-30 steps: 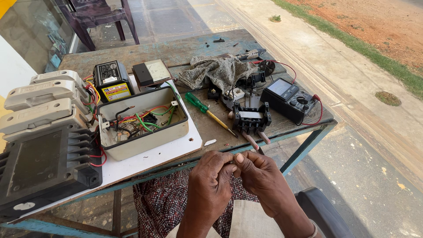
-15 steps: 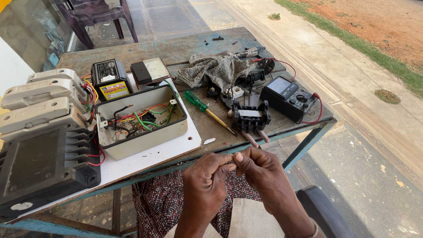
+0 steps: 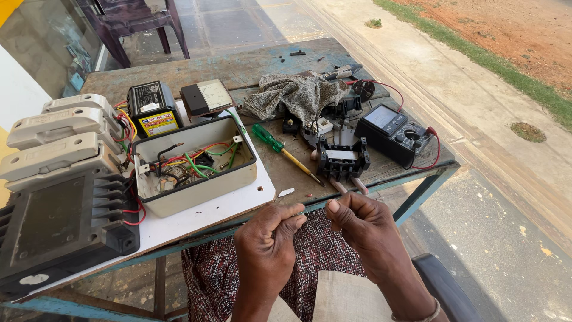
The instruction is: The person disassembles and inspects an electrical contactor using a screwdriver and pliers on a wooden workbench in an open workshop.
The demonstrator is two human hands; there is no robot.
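Nearest the camera, over the lap and just short of the tabletop (image 3: 250, 68) edge, the left hand (image 3: 266, 250) and the right hand (image 3: 364, 235) meet fingertip to fingertip. Each grip is pinched together, thumb against forefinger, and both seem to work on something very small held between them; it is too fine to make out, so I cannot tell what either grip is clamped on, or whether it is a wire end or a tiny part. Judging from the pose, the step in hand is fine finger work such as twisting or stripping, done off the table before anything goes back to it.

Just ahead of the left grip sits a white board carrying an open white box (image 3: 196, 164) full of red, green and yellow wires. Ahead of the right grip lies a black terminal block (image 3: 341, 158), with a green-handled screwdriver (image 3: 286, 152) between it and the box. Farther left of the left grip stands a large black switch unit (image 3: 56, 229) with pale fuse carriers above it. Beyond the right grip rests a black multimeter (image 3: 393, 128) with red leads, and past that a crumpled grey cloth (image 3: 295, 95). Farthest back are a small black battery (image 3: 149, 107) and a panel meter (image 3: 205, 96).

The next move likely calls for a steady pinch and a short forward reach to the box or block.
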